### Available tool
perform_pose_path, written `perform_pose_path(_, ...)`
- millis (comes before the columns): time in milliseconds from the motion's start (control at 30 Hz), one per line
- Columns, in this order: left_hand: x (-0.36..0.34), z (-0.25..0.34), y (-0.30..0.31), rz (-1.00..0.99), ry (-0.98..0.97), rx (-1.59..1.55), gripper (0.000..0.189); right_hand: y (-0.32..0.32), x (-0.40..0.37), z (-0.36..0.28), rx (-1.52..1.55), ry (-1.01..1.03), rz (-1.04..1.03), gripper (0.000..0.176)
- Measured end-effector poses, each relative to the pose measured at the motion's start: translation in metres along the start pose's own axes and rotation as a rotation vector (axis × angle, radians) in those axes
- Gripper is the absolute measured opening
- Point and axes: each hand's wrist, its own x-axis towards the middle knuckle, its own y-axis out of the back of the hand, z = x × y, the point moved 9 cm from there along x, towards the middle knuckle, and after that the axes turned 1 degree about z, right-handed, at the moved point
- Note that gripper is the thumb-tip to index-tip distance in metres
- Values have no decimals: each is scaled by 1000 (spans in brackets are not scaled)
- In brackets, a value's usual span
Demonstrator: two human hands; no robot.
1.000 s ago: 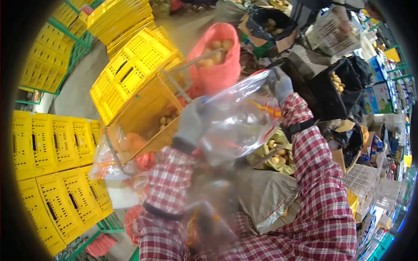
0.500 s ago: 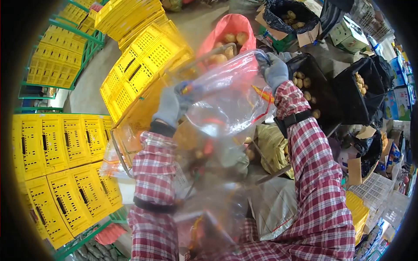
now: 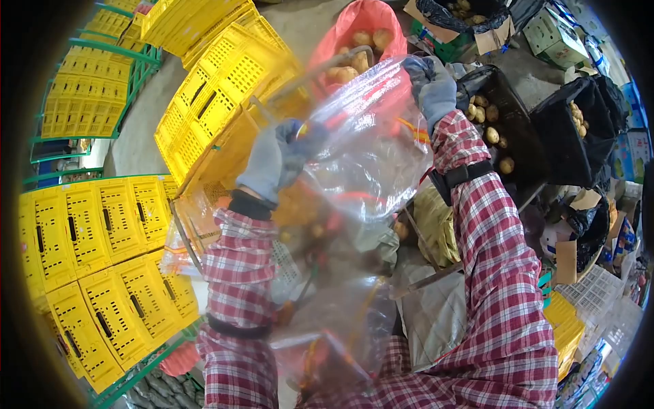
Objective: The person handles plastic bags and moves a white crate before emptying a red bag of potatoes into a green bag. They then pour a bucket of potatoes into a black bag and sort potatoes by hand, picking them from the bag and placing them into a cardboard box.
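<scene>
Both my hands wear grey gloves and grip a clear plastic bag (image 3: 371, 146) with red and yellow print, stretched between them. My left hand (image 3: 272, 153) is closed on the bag's left edge, its fingers partly blurred. At the upper right edge my right hand (image 3: 430, 85) is closed on the plastic. Just beyond the bag stands a pink sack (image 3: 332, 34) with potatoes (image 3: 359, 60) in it. Another clear plastic bag (image 3: 334, 327) lies nearer my body, blurred.
Yellow crates (image 3: 102, 235) are stacked on the left, with more yellow crates (image 3: 218, 88) farther forward. On the right, a black-lined bin (image 3: 521, 133) holds potatoes, beside a black bag (image 3: 569, 146). A grey sheet (image 3: 436, 320) lies near my lap.
The view has shifted slightly. My hands still grip the plastic bag, which has shifted a little to the right and changed its folds.
</scene>
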Motion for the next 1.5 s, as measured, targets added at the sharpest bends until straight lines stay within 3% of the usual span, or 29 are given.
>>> perform_pose_path(33, 6, 3, 13, -104, -2, -129, 25, 0, 3, -2, -10, 83, 30, 7)
perform_pose_path(67, 10, 13, 21, -75, -76, -101, 24, -2, 6, -2, -19, 166, 60, 8)
perform_pose_path(100, 13, 22, 30, -43, -149, -70, 24, -9, 12, 16, 432, 42, 45, 8)
perform_pose_path(167, 7, 47, 36, 227, -391, 217, 18, -35, 18, 41, 1328, -221, 8, 9)
perform_pose_path(200, 2, 56, 36, 349, -481, 326, 15, -35, 16, 30, 713, 13, -18, 11)
perform_pose_path(233, -6, 65, 34, 482, -554, 434, 15, -34, 10, 10, 101, 210, 82, 15)
perform_pose_path(300, 0, 54, 47, 601, -484, 8, 23, -55, 15, 23, 291, 169, 39, 21)
perform_pose_path(367, 2, 50, 37, 563, -470, -84, 33, -75, 16, 28, 550, 49, -23, 28)
perform_pose_path(433, 9, 48, 42, 550, -417, -19, 36, -99, 14, 43, 884, -216, -153, 29)
perform_pose_path(467, 15, 45, 48, 534, -396, 38, 36, -89, 13, 34, 391, 11, -53, 30)
perform_pose_path(633, 28, 55, 71, 470, -363, 281, 31, -84, 16, 32, 101, 125, 35, 32)
perform_pose_path(767, 34, 58, 67, 465, -403, 509, 29, -62, 7, -1, -309, 237, 114, 25)
perform_pose_path(833, 29, 63, 59, 457, -371, 678, 24, -61, 2, 9, -400, 168, 104, 26)
perform_pose_path(867, 31, 60, 62, 442, -356, 602, 23, -62, -1, 14, -443, 133, 95, 27)
perform_pose_path(1000, 43, 50, 86, 424, -271, 176, 21, -69, -16, 28, -460, 365, 107, 24)
perform_pose_path(1100, 45, 54, 86, 429, -251, 521, 27, -55, -23, 33, -397, 243, -33, 24)
perform_pose_path(1267, 36, 47, 69, 356, -132, 273, 29, -34, -31, 28, -490, 28, -262, 20)
perform_pose_path(1333, 41, 45, 72, 116, -85, 219, 34, -17, -32, 14, -521, 129, -320, 19)
perform_pose_path(1367, 40, 48, 69, 99, -132, 342, 37, -12, -34, -2, -538, 178, -350, 20)
perform_pose_path(1400, 39, 51, 66, 87, -182, 464, 41, -3, -37, -7, -510, 84, -410, 29)
perform_pose_path(1467, 29, 62, 46, 265, -423, 1001, 49, 10, -36, -11, -687, 129, -447, 35)
perform_pose_path(1500, 26, 60, 49, 272, -393, 818, 52, 16, -38, -12, -778, 148, -470, 38)
